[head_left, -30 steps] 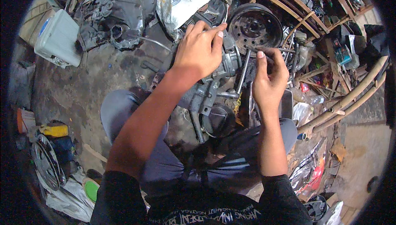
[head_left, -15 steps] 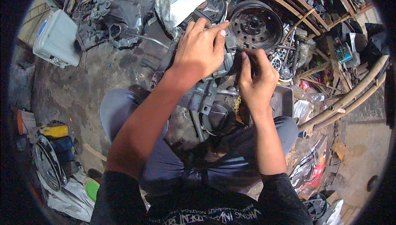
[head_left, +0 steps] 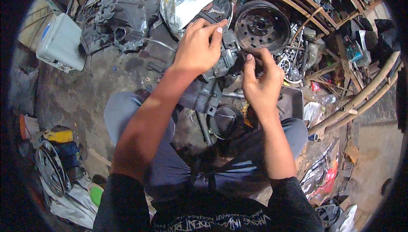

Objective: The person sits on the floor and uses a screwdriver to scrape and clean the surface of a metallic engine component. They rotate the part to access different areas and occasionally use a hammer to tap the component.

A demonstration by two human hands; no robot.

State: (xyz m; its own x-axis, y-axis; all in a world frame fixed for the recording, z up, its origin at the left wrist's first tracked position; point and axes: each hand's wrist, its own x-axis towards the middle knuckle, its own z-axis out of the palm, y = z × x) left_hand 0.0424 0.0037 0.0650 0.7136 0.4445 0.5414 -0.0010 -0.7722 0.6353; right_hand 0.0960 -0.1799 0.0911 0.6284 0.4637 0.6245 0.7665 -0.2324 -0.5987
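In front of me, a greasy grey metal engine part [head_left: 225, 65] stands above the floor between my knees, with a flat dark bracket [head_left: 203, 100] below it. My left hand [head_left: 198, 47] lies over its top left side, fingers bent over the far edge and the thumb and forefinger pointing right; it appears to grip the part. Beside the part's right end, my right hand [head_left: 264, 77] is closed in a pinch of thumb and forefinger. Whatever small dark thing is between those fingertips is too small to name.
A black steel wheel rim [head_left: 262, 26] lies just beyond my right hand. At the far left are a large dark gearbox casing [head_left: 127, 9] and a pale grey plastic container [head_left: 61, 41]. A metal tray [head_left: 292, 100] sits by my right knee, near a bamboo frame [head_left: 357, 98].
My left hand has slid slightly left and nearer to me, showing more of the engine part. My right hand has shifted slightly left, still pinched. The whole view has moved a little.
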